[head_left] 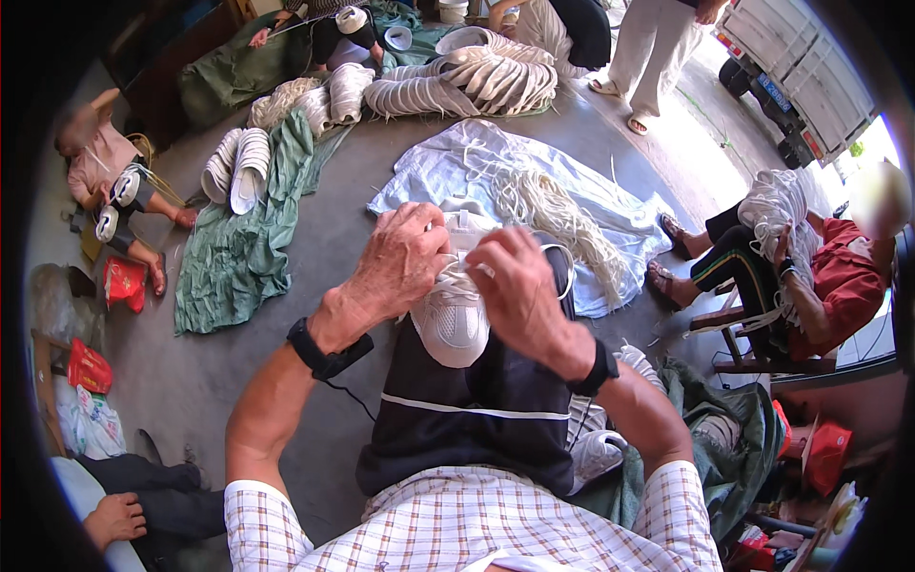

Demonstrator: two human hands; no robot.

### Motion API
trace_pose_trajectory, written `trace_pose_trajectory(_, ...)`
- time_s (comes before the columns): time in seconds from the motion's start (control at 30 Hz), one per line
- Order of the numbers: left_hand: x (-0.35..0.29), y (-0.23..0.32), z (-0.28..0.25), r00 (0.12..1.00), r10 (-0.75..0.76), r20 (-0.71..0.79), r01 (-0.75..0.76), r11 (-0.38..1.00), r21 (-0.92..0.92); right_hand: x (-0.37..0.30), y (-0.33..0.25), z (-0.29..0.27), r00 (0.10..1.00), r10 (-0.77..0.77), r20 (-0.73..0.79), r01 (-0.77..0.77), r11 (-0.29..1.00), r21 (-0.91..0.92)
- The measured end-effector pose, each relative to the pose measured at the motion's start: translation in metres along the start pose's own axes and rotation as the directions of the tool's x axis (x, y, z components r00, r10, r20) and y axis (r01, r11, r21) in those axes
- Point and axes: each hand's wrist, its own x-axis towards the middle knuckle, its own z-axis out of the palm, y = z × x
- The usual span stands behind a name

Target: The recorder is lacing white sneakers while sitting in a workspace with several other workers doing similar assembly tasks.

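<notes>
A white sneaker (pixel 450 329) rests on my dark-clad lap with its toe toward me. My left hand (pixel 405 255) is closed at the left side of its lacing, fingertips pinched by the eyelets. Over the right side, my right hand (pixel 522 296) has its fingers curled together on the white shoelace (pixel 570 272), which loops out past its far side. The fingers partly hide the lacing and the tongue. Beyond the shoe, a pale sheet (pixel 429 172) on the floor bears a loose heap of white shoelaces (pixel 553 212).
Rows of nested white shoes (pixel 457 81) lie at the back, and a pair (pixel 238 170) sits on green cloth (pixel 243 262) to the left. More shoes (pixel 596 448) are beside my right hip. A seated co-worker in red (pixel 843 296) holds white laces at right; others sit around.
</notes>
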Motion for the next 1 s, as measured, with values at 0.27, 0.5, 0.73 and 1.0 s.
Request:
trace_pose_trajectory(0.27, 0.003, 0.006, 0.009, 0.997, -0.070, -0.040, 0.069, 0.997, -0.025, 0.007, 0.038, 0.018, 0.991, -0.017, 0.136, 0.059, 0.948, -0.312)
trace_pose_trajectory(0.5, 0.003, 0.000, 0.015, 0.991, -0.108, -0.085, 0.104, 0.993, -0.056, 0.005, 0.046, 0.018, 0.993, 0.086, 0.075, -0.092, 0.993, 0.079)
trace_pose_trajectory(0.73, -0.009, -0.015, 0.007, 0.988, -0.149, -0.048, 0.129, 0.947, -0.294, -0.031, 0.149, -0.110, 0.953, 0.220, -0.209, -0.290, 0.864, -0.412)
trace_pose_trajectory(1.0, -0.025, -0.002, 0.017, 0.889, -0.300, -0.344, 0.118, 0.879, -0.463, -0.087, 0.177, -0.155, 0.877, 0.417, -0.239, -0.479, 0.724, -0.496)
